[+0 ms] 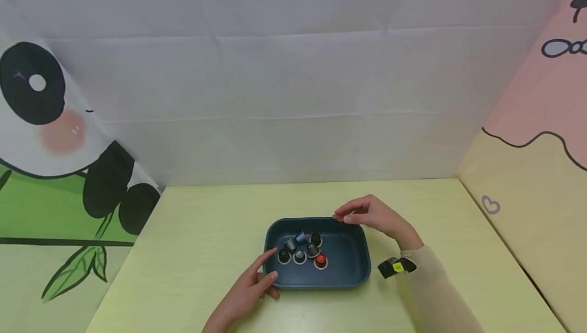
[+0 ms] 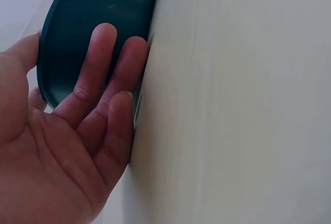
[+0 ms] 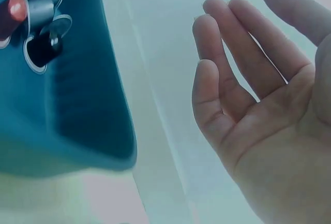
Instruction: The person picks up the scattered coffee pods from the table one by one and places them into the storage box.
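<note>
A dark blue rectangular tray (image 1: 346, 261) stands on the table, with several coffee capsules in its left half. Among them are a red capsule (image 1: 320, 260), a blue capsule (image 1: 301, 237) and a black capsule (image 1: 284, 256). At the tray's front left corner is my left hand (image 1: 247, 289), its thumb and index fingertip at the rim. The left wrist view shows its other fingers (image 2: 98, 58) lying loosely extended along the outer wall. My right hand (image 1: 369, 214) hovers by the far right rim, holding nothing, fingers gently bent and apart from the tray in the right wrist view.
The pale yellow table (image 1: 206, 231) runs back to a white cloth wall (image 1: 293, 93). Printed panels (image 1: 527, 210) border it on both sides. A black strap with a yellow tag (image 1: 397, 267) sits at the right wrist.
</note>
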Motion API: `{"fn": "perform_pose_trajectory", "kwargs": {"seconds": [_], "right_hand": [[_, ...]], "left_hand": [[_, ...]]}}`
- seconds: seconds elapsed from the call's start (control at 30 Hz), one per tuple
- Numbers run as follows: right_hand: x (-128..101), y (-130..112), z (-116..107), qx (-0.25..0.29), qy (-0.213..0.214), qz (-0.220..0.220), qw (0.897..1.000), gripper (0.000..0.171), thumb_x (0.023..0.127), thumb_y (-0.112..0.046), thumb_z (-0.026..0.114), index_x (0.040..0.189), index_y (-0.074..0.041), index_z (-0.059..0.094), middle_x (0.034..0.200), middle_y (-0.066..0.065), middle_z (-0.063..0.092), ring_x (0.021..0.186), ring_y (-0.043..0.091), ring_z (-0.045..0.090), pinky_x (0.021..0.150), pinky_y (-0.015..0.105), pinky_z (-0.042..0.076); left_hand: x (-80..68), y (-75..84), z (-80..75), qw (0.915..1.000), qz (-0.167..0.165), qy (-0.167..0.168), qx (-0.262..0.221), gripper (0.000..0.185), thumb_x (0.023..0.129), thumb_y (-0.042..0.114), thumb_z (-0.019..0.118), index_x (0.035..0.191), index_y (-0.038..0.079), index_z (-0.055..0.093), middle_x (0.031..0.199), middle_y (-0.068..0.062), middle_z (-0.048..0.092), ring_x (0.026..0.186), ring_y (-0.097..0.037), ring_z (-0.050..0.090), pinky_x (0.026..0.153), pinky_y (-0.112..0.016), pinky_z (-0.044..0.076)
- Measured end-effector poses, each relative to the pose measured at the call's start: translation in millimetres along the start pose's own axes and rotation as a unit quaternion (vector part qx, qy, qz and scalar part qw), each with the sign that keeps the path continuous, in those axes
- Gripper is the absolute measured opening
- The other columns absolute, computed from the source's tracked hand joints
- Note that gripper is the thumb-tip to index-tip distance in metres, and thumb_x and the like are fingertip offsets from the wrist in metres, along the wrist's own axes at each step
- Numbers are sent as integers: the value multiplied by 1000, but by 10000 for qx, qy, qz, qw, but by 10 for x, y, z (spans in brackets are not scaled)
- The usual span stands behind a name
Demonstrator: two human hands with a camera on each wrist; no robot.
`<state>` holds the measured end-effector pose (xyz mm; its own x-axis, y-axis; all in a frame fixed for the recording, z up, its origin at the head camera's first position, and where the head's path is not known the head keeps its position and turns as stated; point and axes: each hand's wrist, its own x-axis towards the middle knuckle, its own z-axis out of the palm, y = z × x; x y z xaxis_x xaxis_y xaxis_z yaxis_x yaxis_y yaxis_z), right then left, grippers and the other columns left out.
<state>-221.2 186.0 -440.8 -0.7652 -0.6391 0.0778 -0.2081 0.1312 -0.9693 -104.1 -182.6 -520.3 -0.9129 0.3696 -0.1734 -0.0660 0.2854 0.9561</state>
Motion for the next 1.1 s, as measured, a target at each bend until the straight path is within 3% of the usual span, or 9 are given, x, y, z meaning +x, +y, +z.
{"fn": "perform_pose_trajectory", "kwargs": {"seconds": [0.17, 0.6, 0.87, 1.1], "right_hand": [[-166, 74, -101, -76, 137, 56, 9999, 27, 97, -10, 65, 120, 2, 70, 116, 19, 69, 109, 35, 65, 90, 39, 52], [-534, 230, -249, -155, 542, 408, 9976, 28, 96, -13, 67, 121, 1, 69, 119, 16, 69, 113, 14, 64, 93, 29, 49], [-734, 401, -294, -254, 586, 506, 9967, 28, 96, -11, 67, 121, 2, 69, 118, 18, 69, 108, 20, 67, 90, 29, 51], [-914, 501, -309, -317, 572, 618, 9959, 28, 95, -10, 67, 120, 3, 68, 118, 23, 68, 110, 33, 66, 87, 28, 51]], "left_hand": [[-4, 5, 4, 10000, -11, 3, 22, 58, 104, 25, 55, 157, 21, 30, 74, -13, 71, 72, -26, 67, 65, -28, 46], [-9, 6, -7, 10000, -32, -30, -5, 59, 104, 27, 56, 157, 21, 30, 75, -14, 71, 71, -27, 66, 64, -28, 46], [3, -8, -2, 10000, -73, -39, -38, 58, 104, 26, 55, 157, 22, 31, 75, -14, 71, 70, -26, 65, 65, -28, 46], [6, -5, -3, 9999, -86, -17, -82, 59, 104, 26, 56, 157, 21, 31, 75, -15, 71, 67, -26, 62, 64, -27, 45]]}}
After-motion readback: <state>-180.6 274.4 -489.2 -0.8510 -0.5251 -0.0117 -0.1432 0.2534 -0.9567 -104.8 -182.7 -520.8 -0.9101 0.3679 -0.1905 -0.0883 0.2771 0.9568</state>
